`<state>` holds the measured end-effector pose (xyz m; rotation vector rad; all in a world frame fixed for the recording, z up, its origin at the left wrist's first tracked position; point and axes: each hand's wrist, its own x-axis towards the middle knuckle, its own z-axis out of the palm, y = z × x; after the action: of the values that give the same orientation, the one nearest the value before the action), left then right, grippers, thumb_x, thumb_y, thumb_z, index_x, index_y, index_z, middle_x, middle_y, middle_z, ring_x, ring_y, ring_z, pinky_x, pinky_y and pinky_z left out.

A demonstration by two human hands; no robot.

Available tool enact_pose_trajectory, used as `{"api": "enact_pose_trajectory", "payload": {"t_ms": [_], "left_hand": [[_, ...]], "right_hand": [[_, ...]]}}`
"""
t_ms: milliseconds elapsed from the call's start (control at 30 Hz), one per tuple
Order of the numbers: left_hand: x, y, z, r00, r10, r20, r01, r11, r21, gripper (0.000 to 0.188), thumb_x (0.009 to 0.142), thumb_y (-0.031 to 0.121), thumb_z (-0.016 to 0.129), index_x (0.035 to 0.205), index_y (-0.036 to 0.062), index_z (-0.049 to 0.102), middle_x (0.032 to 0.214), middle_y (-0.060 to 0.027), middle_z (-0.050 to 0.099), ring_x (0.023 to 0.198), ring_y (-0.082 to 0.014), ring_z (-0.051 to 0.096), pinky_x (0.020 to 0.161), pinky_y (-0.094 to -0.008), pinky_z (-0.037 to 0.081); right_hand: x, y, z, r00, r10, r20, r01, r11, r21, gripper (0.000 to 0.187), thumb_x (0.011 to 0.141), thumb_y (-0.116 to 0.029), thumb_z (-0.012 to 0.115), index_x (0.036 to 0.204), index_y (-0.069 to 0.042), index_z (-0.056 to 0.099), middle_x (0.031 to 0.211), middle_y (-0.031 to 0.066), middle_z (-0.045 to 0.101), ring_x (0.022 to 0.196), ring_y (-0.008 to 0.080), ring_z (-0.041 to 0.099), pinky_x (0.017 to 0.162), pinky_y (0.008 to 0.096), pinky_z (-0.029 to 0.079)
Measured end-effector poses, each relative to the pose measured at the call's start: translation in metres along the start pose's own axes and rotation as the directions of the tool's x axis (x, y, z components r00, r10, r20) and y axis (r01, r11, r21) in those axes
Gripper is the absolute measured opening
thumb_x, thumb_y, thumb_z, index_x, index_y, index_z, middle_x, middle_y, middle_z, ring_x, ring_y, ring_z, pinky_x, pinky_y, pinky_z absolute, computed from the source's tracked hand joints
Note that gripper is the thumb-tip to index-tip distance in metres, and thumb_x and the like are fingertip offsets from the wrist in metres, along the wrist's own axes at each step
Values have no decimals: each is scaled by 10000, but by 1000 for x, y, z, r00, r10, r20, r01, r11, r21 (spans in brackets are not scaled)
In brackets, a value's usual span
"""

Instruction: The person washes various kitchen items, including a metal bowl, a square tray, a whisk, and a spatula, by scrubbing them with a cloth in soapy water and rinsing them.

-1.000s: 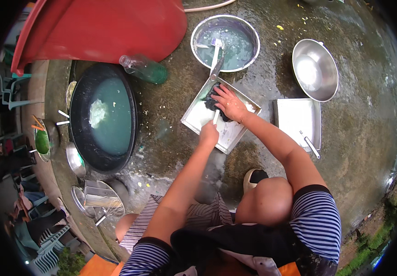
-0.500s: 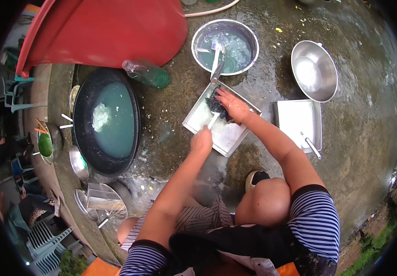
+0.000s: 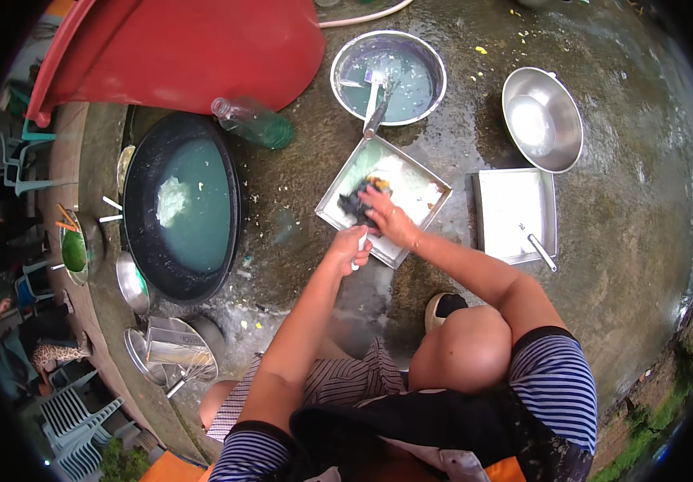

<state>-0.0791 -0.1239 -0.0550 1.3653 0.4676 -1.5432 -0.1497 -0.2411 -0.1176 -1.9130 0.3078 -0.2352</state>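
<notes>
A square metal baking pan (image 3: 423, 210) with soapy residue lies on the wet ground before me. My left hand (image 3: 350, 249) is wrapped round the white handle (image 3: 360, 252) of a utensil at the pan's near corner. The utensil's far end is hidden, so its kind cannot be told. My right hand (image 3: 389, 215) presses a dark, crumpled scrubber (image 3: 354, 206) against the utensil, over the pan. Something yellow shows beside its fingers. Just beyond the pan, a round metal basin (image 3: 420, 122) of cloudy water holds several utensils, including a white spatula (image 3: 373, 95).
At left stands a wide black tub (image 3: 238, 217) of bluish water, near a green-tinted bottle (image 3: 254, 124) and a big red tub (image 3: 194, 56). A second square pan (image 3: 511, 210) and a steel bowl (image 3: 567, 120) sit at right. Pots and a whisk (image 3: 194, 372) are lower left.
My right hand has drawn the scrubber toward me and left, down the utensil. The left hand has shifted slightly nearer with the handle. More of the pan's far side shows.
</notes>
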Motion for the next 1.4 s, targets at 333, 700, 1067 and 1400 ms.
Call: {"api": "enact_pose_trajectory", "payload": {"t_ms": [333, 700, 1067, 1400], "left_hand": [[5, -11, 8, 1000, 12, 21, -11, 998, -70, 286, 891, 264, 393, 886, -9, 482, 532, -19, 398, 355, -64, 236, 312, -204, 179], [17, -12, 8, 1000, 8, -6, -9, 971, -241, 278, 893, 276, 378, 747, 45, 437, 490, -5, 359, 315, -66, 230, 279, -214, 151], [2, -17, 23, 993, 97, -66, -101, 992, -75, 269, 905, 220, 341, 1028, 13, 459, 571, -39, 424, 357, -74, 251, 319, -218, 193], [16, -24, 19, 928, 262, -265, -184, 941, 283, 217, 887, 215, 366, 838, 56, 506, 513, -3, 393, 349, -77, 289, 292, -233, 212]], "right_hand": [[50, 37, -48, 973, -153, 170, 219, 841, -495, 361, 713, -16, 546, 1064, -85, 497, 1246, 118, 404, 1203, 304, 305, 1008, 357, 246], [-8, 4, -8, 996, -63, 70, 70, 992, -101, 315, 729, -19, 542, 1035, -88, 514, 1242, 111, 412, 1203, 334, 295, 984, 394, 269], [30, 22, -22, 990, -117, 79, 128, 979, -158, 253, 731, -1, 533, 979, -49, 524, 1100, 117, 520, 1135, 345, 371, 938, 373, 342], [14, -9, -24, 914, -277, 296, 390, 799, -458, 222, 673, -147, 520, 890, -103, 506, 896, 56, 486, 925, 245, 428, 716, 342, 393]]}}
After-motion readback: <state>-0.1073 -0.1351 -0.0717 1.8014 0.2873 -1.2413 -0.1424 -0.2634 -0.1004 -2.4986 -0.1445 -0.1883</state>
